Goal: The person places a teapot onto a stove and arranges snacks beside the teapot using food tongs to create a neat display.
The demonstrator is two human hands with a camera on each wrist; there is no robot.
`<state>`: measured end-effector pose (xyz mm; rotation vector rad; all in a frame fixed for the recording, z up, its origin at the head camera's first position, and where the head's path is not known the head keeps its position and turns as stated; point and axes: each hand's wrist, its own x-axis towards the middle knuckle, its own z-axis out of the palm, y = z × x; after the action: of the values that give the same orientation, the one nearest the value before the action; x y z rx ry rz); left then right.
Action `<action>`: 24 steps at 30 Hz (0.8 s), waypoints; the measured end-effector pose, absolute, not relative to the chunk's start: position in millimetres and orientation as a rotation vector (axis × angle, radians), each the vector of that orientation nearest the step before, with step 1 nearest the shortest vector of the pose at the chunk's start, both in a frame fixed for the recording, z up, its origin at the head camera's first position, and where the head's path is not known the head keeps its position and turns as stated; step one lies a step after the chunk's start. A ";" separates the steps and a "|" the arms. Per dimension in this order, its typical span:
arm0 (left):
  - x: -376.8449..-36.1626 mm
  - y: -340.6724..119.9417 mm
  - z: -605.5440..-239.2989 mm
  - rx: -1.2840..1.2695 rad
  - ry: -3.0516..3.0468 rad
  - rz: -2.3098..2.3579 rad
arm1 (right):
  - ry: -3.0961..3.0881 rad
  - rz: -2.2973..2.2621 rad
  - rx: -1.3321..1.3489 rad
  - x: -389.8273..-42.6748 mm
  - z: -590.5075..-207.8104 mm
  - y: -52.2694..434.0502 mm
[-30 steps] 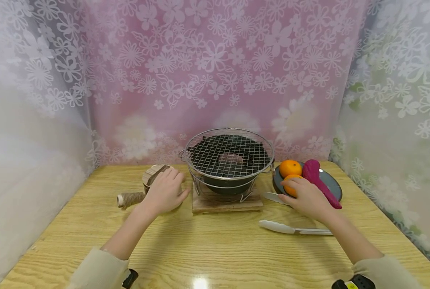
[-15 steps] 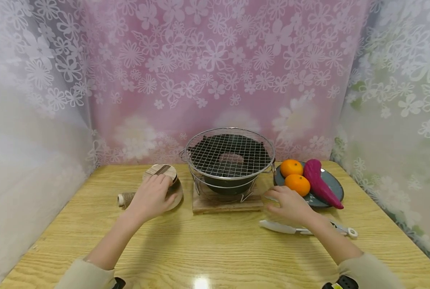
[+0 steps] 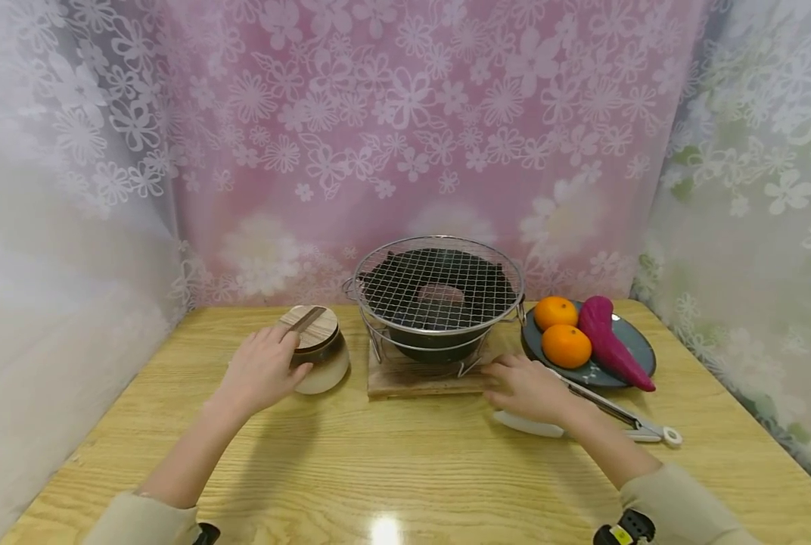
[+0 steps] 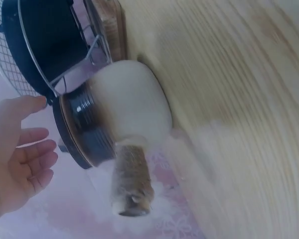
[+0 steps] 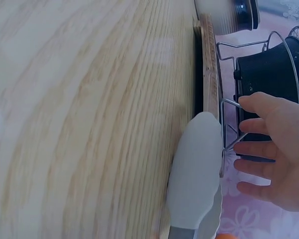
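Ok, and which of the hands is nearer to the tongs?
The right. The right hand hovers just above the tongs; the left hand is by the lidded jar, on the grill's far side from them.

Both arms [image 3: 197,446] reach forward, left hand [image 3: 259,371] and right hand [image 3: 531,387] apart, fingers [image 5: 254,149] loosely bent.

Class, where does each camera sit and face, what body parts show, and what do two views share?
Head: on the head, facing forward and down at the grill; left hand, right hand, sleeves.
Left wrist: worn there, facing the jar; left hand.
Right wrist: worn there, facing the tongs; right hand.
Both wrist views share grill and jar.
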<state>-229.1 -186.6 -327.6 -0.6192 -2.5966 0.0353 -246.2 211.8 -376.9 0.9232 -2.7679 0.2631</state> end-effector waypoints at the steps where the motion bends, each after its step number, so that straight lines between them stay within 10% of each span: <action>1: -229.2 -188.9 -327.6 -0.610 -2.606 0.038 | -2.771 0.256 0.923 -246.2 -377.1 211.0; 24: -229.5 -238.6 -331.8 -0.598 -2.740 0.181 | -2.788 0.161 0.969 -252.3 -377.4 202.5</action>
<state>-229.5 -238.6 -331.8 -0.5978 -2.7395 0.1812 -252.3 202.5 -377.4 0.9691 -2.7880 0.1605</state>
